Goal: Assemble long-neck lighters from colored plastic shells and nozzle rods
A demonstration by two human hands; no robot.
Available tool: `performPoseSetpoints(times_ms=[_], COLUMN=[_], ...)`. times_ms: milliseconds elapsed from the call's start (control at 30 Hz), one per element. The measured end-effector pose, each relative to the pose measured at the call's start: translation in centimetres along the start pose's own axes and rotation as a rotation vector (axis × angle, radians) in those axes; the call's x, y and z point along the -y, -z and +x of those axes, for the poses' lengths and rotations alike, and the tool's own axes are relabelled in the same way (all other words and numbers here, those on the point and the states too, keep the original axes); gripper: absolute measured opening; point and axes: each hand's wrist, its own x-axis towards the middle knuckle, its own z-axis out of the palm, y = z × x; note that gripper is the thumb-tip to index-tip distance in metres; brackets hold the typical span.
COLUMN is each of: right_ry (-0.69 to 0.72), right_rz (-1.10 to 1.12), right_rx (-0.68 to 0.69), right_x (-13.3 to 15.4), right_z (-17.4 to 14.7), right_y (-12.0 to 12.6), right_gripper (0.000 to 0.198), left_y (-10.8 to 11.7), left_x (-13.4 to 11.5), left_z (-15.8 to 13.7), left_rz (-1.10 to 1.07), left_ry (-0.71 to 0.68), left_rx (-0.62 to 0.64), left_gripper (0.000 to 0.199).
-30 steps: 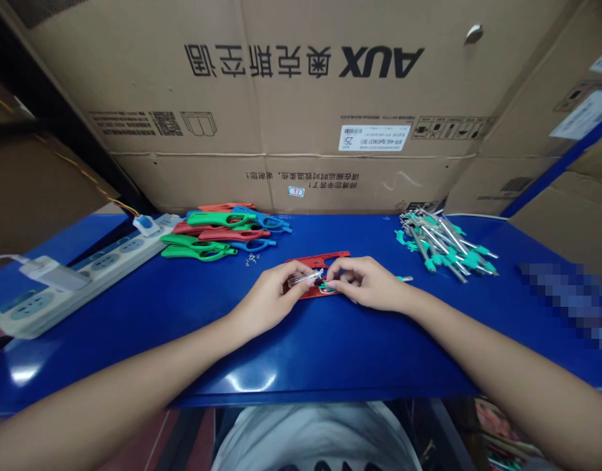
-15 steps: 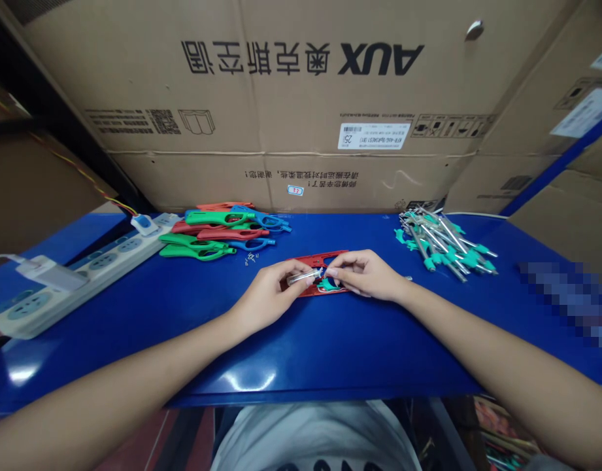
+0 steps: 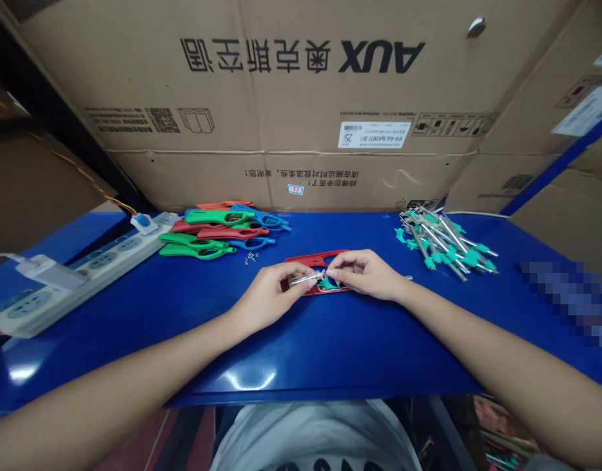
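Note:
My left hand (image 3: 270, 292) pinches a small shiny, clear-looking lighter tank (image 3: 302, 279) between thumb and fingers, tilted slightly up to the right. At the tank's right end are the closed fingertips of my right hand (image 3: 363, 275); whatever they pinch is too small to make out. Beneath both hands lie red plastic lighter casing halves (image 3: 310, 258), partly covered. A teal trigger piece (image 3: 326, 284) with a pale wire sits in the nearer one, close under the right fingertips.
Green, red, blue and orange lighter casings (image 3: 217, 233) are heaped at back left, with tiny metal bits (image 3: 251, 256) beside them. Metal rods with teal triggers (image 3: 442, 242) pile up at back right. A power strip (image 3: 104, 261) runs along the left; a cardboard sheet (image 3: 291, 98) stands behind.
The tank in my left hand has tipped slightly and shifted a touch to the right. Both hands stay almost in place, with the right fingertips still at the tank's end.

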Motion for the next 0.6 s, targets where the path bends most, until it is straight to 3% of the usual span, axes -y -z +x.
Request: performPoseSetpoints(times_ms=[600], right_ry=[0.005], right_rz=[0.012], right_rx=[-0.001], right_x=[-0.07], right_z=[0.13], right_y=[0.02], right_gripper=[0.036], left_y=[0.02], left_x=[0.02], left_z=[-0.09], left_rz=[-0.056], left_ry=[0.015], left_rx=[0.011], left_gripper=[0.03])
